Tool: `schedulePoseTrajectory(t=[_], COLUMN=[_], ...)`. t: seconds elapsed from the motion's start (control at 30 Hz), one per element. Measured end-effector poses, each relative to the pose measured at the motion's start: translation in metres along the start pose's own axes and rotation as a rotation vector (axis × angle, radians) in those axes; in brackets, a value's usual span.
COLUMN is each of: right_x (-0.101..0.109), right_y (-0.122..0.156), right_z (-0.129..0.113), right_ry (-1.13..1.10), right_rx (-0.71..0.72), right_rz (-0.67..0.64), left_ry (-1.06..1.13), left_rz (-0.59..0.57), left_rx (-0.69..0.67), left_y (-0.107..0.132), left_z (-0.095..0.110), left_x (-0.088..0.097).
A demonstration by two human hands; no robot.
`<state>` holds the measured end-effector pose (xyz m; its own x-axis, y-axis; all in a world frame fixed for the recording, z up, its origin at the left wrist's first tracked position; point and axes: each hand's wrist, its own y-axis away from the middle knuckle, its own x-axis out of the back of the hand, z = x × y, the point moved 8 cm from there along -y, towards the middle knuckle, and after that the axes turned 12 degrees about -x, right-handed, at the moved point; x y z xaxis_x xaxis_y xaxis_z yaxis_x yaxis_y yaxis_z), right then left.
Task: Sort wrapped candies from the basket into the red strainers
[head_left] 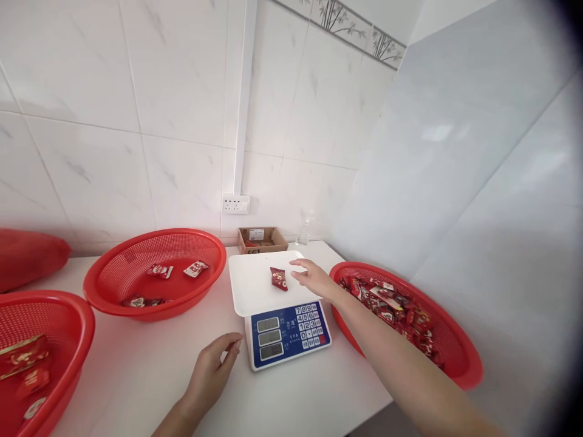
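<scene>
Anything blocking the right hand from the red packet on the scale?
Nothing visible. Only bare white weighing pan shows between the right hand's fingertips and the red packet. The left hand is off to the side, by the scale's front left corner.

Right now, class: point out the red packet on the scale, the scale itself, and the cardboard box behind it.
Red packet (279, 279), head view: middle of its wrapper.
Scale (289, 329), head view: blue front panel.
Cardboard box (271, 248), head view: front wall.
</scene>
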<state>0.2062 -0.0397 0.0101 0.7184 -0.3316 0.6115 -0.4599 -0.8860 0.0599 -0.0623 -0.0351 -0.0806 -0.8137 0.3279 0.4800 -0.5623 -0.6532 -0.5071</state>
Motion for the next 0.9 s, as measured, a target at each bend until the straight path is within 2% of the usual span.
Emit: schedulePoseTrajectory(t=[0.1, 0.2, 0.27, 0.33, 0.43, 0.57, 0.67, 0.9], right_x=[0.037, 0.085, 0.109, 0.124, 0.131, 0.131, 0.130, 0.135], right_y=[0.011, 0.028, 0.041, 0.054, 0.071, 0.082, 0.080, 0.072], right_z=[0.021, 0.064, 0.099, 0.135, 0.178, 0.205, 0.210, 0.205], right_ry=[0.196, 0.334, 0.425, 0.494, 0.547, 0.584, 0.617, 0.523], right_rx=[-0.012, -0.116, -0.208, -0.328, -0.479, -0.604, -0.638, -0.526], right_rz=[0.183, 0.304, 0.308, 0.236, 0.103, 0.040, 0.025, -0.003], left_ry=[0.002, 0.009, 0.006, 0.001, 0.010, 0.031, 0.031, 0.005], left_rz=[-0.028, -0.068, -0.075, -0.077, -0.074, -0.070, -0.078, -0.075], left_rx=[-0.009, -0.020, -0.037, -0.044, -0.026, -0.001, 0.031, 0.086], left_y=[0.001, 0.004, 0.005, 0.005, 0.004, 0.004, 0.004, 0.003], left_z=[0.002, 0.003, 0.003, 0.001, -0.004, -0.010, -0.016, -0.022], left_x=[-0.003, -0.008, -0.010, -0.011, -0.013, -0.015, -0.017, -0.015])
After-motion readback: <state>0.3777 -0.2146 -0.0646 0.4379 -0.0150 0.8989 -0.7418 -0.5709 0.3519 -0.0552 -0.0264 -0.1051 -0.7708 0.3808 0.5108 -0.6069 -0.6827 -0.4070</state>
